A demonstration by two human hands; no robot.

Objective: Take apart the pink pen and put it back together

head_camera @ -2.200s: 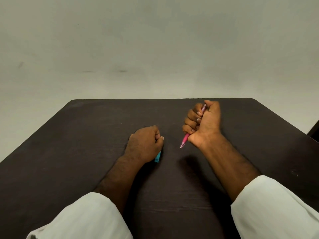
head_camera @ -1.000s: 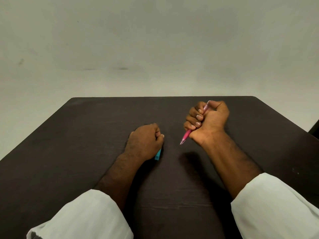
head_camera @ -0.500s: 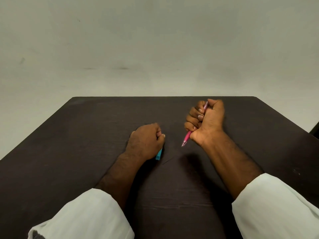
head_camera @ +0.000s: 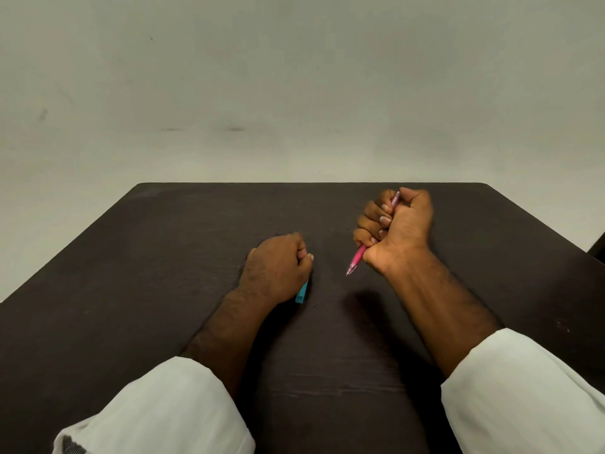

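Note:
My right hand (head_camera: 397, 229) grips the pink pen (head_camera: 356, 261) in a fist above the dark table (head_camera: 163, 257). The pen's tip points down and to the left, and its top end sticks out above my fingers. Most of the barrel is hidden inside the fist. My left hand (head_camera: 278, 267) rests curled on the table to the left of the pen. A small blue piece (head_camera: 302, 293) shows under its near edge, and the hand hides the rest of it; I cannot tell whether the fingers hold it.
The table's far edge runs just beyond my right hand, with a plain pale wall behind it. A dark object (head_camera: 597, 244) shows at the right edge of the view. Both of my forearms lie over the table in white sleeves.
My right hand has wobbled slightly with the pink pen, shifting a little up and right and back. The left hand has stayed on the blue piece.

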